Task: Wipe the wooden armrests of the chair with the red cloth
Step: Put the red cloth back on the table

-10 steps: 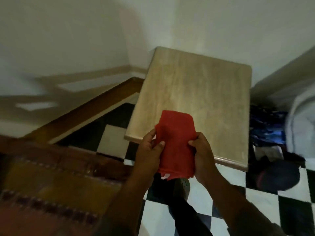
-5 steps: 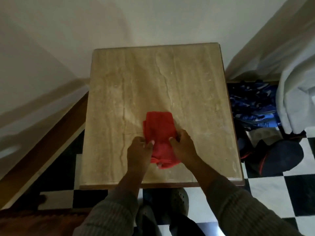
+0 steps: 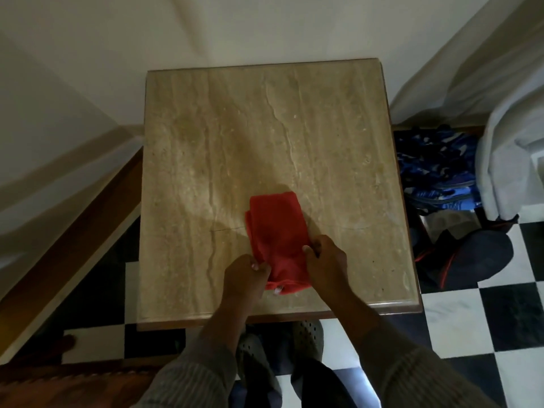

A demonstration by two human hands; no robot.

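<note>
The red cloth (image 3: 275, 231), folded into a narrow strip, lies on the beige marble-topped table (image 3: 206, 160). My left hand (image 3: 244, 275) pinches the cloth's near left edge. My right hand (image 3: 326, 260) grips its near right edge. Both hands rest low over the tabletop near its front edge. A dark wooden part of the chair (image 3: 67, 381) shows only at the bottom left corner; its armrests cannot be made out.
A wooden skirting board (image 3: 76, 231) runs diagonally at the left. Blue patterned fabric (image 3: 435, 166) and a dark bag (image 3: 468, 257) lie right of the table, beside white fabric (image 3: 512, 160). Black-and-white checkered floor (image 3: 471, 319) surrounds my feet.
I turned from the chair to face the table squarely. The cloth went from held up in the air to lying on the tabletop, both hands still on it.
</note>
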